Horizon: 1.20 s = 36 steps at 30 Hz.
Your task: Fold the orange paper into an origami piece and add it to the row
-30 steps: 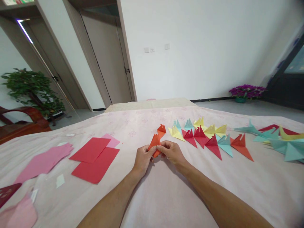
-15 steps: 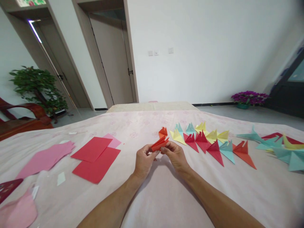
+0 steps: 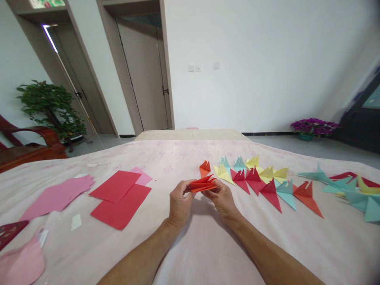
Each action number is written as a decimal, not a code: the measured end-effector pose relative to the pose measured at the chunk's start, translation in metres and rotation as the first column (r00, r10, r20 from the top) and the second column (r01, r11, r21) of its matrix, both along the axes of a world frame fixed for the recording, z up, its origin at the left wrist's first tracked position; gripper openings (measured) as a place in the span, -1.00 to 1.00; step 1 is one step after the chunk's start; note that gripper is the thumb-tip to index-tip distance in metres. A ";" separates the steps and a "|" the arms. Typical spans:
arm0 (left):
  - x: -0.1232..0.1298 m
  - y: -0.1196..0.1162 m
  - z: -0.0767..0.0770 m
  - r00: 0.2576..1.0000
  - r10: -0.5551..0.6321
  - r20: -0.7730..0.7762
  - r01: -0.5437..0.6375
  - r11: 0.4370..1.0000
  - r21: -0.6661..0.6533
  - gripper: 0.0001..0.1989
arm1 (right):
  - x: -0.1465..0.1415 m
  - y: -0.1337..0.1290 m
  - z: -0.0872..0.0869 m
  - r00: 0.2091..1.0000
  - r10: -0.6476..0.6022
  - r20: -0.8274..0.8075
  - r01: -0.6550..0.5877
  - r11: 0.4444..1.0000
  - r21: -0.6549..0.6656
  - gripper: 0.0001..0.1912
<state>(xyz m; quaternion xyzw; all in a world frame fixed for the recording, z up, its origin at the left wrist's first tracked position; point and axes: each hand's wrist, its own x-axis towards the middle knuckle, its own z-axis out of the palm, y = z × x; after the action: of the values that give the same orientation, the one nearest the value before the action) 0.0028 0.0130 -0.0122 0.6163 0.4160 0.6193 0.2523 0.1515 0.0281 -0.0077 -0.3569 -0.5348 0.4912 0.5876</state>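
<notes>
Between my two hands is a folded piece of orange-red paper (image 3: 203, 185), held just above the cloth with several thin layers showing. My left hand (image 3: 180, 200) pinches its left end, and my right hand (image 3: 221, 198) grips the right end, partly behind it. Just beyond the hands stands a finished orange paper crane (image 3: 204, 168). To the right, red paper cranes (image 3: 253, 180), yellow ones (image 3: 222, 174), pale blue ones (image 3: 286, 192) and another orange crane (image 3: 307, 196) stand in loose rows.
Red paper sheets (image 3: 118, 208) and pink sheets (image 3: 56, 198) lie on the left of the cloth-covered table (image 3: 196, 245). Pale blue folded pieces (image 3: 360, 198) are heaped at far right. A pink cloth item (image 3: 25, 263) sits at the lower left.
The folded orange-red paper has been turned in my hands and its layers now fan apart more widely. My right fingers have shifted lower and behind it. The view has shifted slightly.
</notes>
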 end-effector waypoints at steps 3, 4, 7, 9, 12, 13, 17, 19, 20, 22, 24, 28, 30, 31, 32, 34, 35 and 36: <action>0.000 0.001 -0.002 1.000 -0.010 0.009 0.010 1.000 -0.016 -0.79 | 0.000 0.000 0.001 1.000 -0.008 0.009 0.008 1.000 0.000 -0.70; 0.000 0.000 -0.002 1.000 -0.011 0.011 0.011 1.000 -0.023 -0.80 | 0.001 0.000 0.001 1.000 -0.009 0.011 0.009 1.000 -0.001 -0.69; -0.001 0.000 -0.002 1.000 -0.005 0.011 0.006 0.999 -0.051 -0.81 | 0.001 0.001 -0.001 1.000 -0.009 0.016 0.009 1.000 -0.003 -0.69; 0.000 -0.001 0.000 1.000 0.007 0.021 -0.005 0.996 -0.087 -0.82 | 0.001 0.001 -0.002 1.000 -0.020 0.021 0.020 1.000 -0.001 -0.69; 0.002 -0.003 0.003 0.994 0.007 0.105 0.012 0.984 -0.180 -0.82 | -0.001 -0.002 -0.001 1.000 -0.027 0.009 0.027 0.999 -0.022 -0.69; 0.003 -0.003 0.004 0.989 -0.002 0.148 0.034 0.977 -0.211 -0.80 | -0.001 -0.003 0.000 1.000 -0.014 0.001 0.014 0.999 -0.039 -0.69; 0.003 0.000 0.007 0.948 -0.071 0.312 0.164 0.945 -0.283 -0.70 | 0.001 -0.005 0.007 0.993 0.114 0.003 -0.114 0.991 -0.073 -0.68; -0.002 0.006 0.007 0.935 -0.131 0.329 0.238 0.919 -0.313 -0.64 | 0.006 -0.002 0.009 0.991 0.132 0.020 -0.131 0.990 -0.050 -0.64; -0.006 0.009 0.007 0.935 -0.168 0.313 0.274 0.902 -0.334 -0.61 | 0.009 0.000 0.009 0.993 0.116 0.015 -0.115 0.993 -0.040 -0.63; -0.014 0.015 0.009 0.938 -0.245 0.246 0.328 0.859 -0.394 -0.56 | 0.015 0.004 0.010 0.996 0.086 -0.011 -0.086 0.995 -0.041 -0.63; -0.022 0.021 0.011 0.934 -0.310 0.179 0.358 0.818 -0.450 -0.54 | 0.021 0.008 0.009 0.996 0.094 0.006 -0.094 0.995 -0.037 -0.63; -0.035 0.027 0.016 0.892 -0.451 0.036 0.416 0.784 -0.461 -0.54 | 0.026 0.010 0.009 0.958 0.235 0.167 -0.232 0.972 -0.034 -0.75; -0.040 0.028 0.016 0.865 -0.494 -0.093 0.405 0.794 -0.454 -0.55 | 0.024 0.009 0.006 0.927 0.289 0.241 -0.297 0.955 -0.001 -0.84; -0.041 0.029 0.016 0.850 -0.501 -0.164 0.388 0.805 -0.449 -0.57 | 0.023 0.009 0.005 0.913 0.297 0.282 -0.316 0.948 0.025 -0.86; -0.042 0.029 0.015 0.835 -0.500 -0.231 0.368 0.819 -0.441 -0.59 | 0.022 0.008 0.002 0.898 0.295 0.327 -0.329 0.943 0.055 -0.88; -0.043 0.030 0.012 0.807 -0.476 -0.351 0.321 0.851 -0.415 -0.63 | 0.021 0.008 -0.003 0.861 0.276 0.428 -0.355 0.928 0.116 -0.88; -0.043 0.030 0.011 0.795 -0.456 -0.400 0.298 0.868 -0.398 -0.65 | 0.020 0.008 -0.005 0.838 0.265 0.478 -0.370 0.919 0.139 -0.88; -0.043 0.030 0.010 0.784 -0.434 -0.443 0.274 0.883 -0.380 -0.65 | 0.020 0.008 -0.008 0.815 0.255 0.521 -0.385 0.909 0.158 -0.86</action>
<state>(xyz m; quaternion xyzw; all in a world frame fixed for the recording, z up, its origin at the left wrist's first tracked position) -0.0403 0.0435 -0.0022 0.7819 0.4312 0.3025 0.3335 0.1711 0.0365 -0.0154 -0.2944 -0.7772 0.4039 0.3823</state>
